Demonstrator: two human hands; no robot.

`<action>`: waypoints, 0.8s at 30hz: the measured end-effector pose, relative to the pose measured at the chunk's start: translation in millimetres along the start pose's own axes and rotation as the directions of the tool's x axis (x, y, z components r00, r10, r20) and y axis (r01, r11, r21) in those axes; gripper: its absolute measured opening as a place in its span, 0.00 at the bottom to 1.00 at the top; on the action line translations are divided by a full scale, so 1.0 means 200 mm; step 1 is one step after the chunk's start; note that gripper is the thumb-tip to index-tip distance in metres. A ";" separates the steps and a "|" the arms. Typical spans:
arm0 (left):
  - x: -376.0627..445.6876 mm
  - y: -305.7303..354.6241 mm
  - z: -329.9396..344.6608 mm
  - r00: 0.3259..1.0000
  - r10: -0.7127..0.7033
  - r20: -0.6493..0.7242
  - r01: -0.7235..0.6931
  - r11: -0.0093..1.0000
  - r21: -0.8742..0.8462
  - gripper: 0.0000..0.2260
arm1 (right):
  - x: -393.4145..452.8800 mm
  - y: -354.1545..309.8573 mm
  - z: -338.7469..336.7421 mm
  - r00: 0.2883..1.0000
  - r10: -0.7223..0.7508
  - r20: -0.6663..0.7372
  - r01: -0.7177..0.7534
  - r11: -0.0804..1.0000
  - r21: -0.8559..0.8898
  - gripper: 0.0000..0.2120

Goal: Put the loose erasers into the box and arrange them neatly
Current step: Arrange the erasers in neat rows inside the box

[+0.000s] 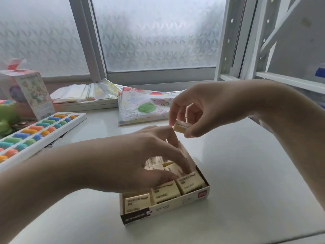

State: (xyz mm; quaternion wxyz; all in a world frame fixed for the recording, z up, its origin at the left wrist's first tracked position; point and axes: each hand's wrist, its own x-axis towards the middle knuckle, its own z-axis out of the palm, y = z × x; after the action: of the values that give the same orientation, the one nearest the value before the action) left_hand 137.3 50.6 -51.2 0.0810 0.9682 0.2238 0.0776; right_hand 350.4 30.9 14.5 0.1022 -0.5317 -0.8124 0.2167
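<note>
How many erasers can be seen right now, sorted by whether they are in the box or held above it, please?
In the box, visible: 6, counting near-row erasers and those partly hidden under the left hand.
Held by the right hand: 1 eraser.
Total: 7

Both bare hands at work, forearms reaching in from the near corners.
The left hand is palm down, fingers spread and curled, tips pressing downward. The right hand is raised farther back, thumb and fingers pinched together, wrist bent, forearm angling in from the right.
</note>
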 end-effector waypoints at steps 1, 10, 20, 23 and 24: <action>-0.01 0.01 0.01 1.000 -0.025 -0.012 0.024 0.997 -0.070 0.21 | 0.00 0.00 0.00 1.000 -0.004 0.008 0.004 1.000 -0.002 0.15; -0.05 0.08 -0.04 0.998 -0.047 -0.036 0.041 0.989 -0.141 0.10 | 0.00 -0.05 0.04 0.997 0.002 -0.071 -0.013 0.987 -0.161 0.18; -0.10 0.09 -0.07 0.961 -0.216 -0.172 0.187 0.968 -0.167 0.19 | -0.06 -0.14 0.02 0.998 -0.013 -0.055 0.003 0.983 -0.184 0.16; -0.11 0.09 -0.07 0.960 -0.232 -0.159 0.204 0.963 -0.176 0.18 | -0.09 -0.19 0.02 0.998 -0.003 0.059 0.012 0.989 -0.148 0.18; -0.11 0.10 -0.08 0.961 -0.232 -0.151 0.206 0.964 -0.171 0.17 | -0.09 -0.20 0.03 0.996 0.002 0.088 0.011 0.989 -0.148 0.18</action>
State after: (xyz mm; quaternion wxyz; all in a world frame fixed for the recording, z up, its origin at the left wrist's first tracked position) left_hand 123.8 25.8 -35.1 0.1439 0.9182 0.3291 0.1672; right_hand 322.4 0.0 28.5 0.0269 -0.5258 -0.8312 0.1785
